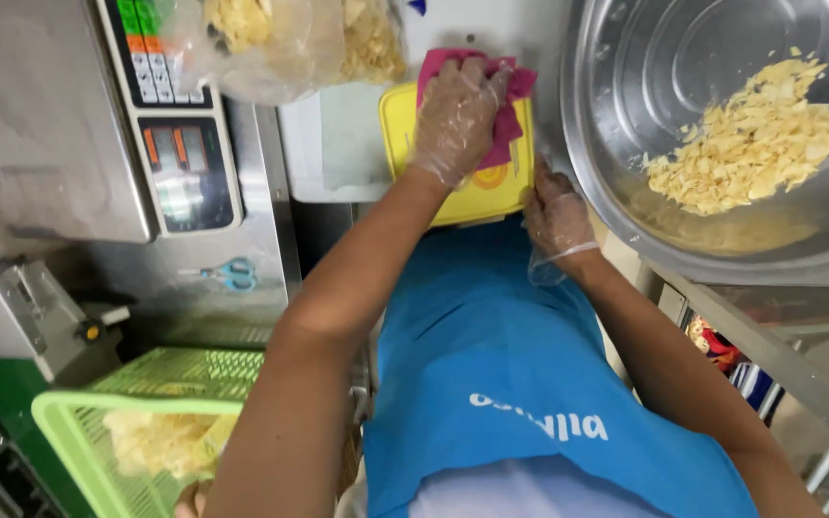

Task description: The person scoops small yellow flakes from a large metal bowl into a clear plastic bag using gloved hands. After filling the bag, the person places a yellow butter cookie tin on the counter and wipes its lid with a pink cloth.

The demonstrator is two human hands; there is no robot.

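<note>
My left hand point(458, 115), in a clear plastic glove, presses a pink cloth point(509, 125) flat against a yellow plastic lid or tray point(462, 197). My right hand point(556, 213), also gloved, grips the yellow tray's right edge just below the cloth. The tray lies in front of my blue apron, at the top middle of the view. Whether the cloth is also pinched between the left fingers cannot be told.
A large steel bowl point(626, 115) with yellow chips point(750, 144) sits at the right on a metal rack. A bag of chips point(290, 38) lies on a steel machine with a button panel point(170, 134). Blue scissors point(227, 273) and a green basket point(79, 422) lie at the left.
</note>
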